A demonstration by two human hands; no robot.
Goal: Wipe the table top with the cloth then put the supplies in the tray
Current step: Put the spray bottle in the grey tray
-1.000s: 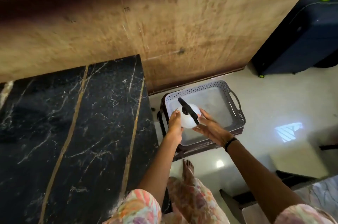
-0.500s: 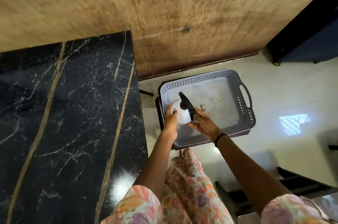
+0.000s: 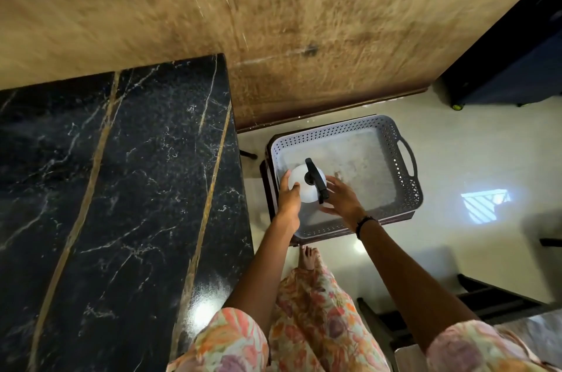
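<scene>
A white spray bottle (image 3: 299, 180) with a black trigger head is upright over the left part of the grey perforated tray (image 3: 392, 143). My left hand (image 3: 289, 198) grips the bottle's left side, fingers curled round it. On the bottle's right, my right hand (image 3: 340, 198) cups it. Whether the bottle's base touches the tray floor is hidden. The tray rests on a low dark stool beside the black marble table top (image 3: 121, 189). No cloth is in view.
A brown wooden wall panel (image 3: 304, 22) stands behind the tray. A dark suitcase (image 3: 517, 52) sits at the far right on the pale floor. Dark chair legs (image 3: 486, 295) lie at the lower right. My foot (image 3: 308, 257) is just in front of the stool.
Both hands have lowered the spray bottle further into the tray's left part. The view has tilted down and nearer.
</scene>
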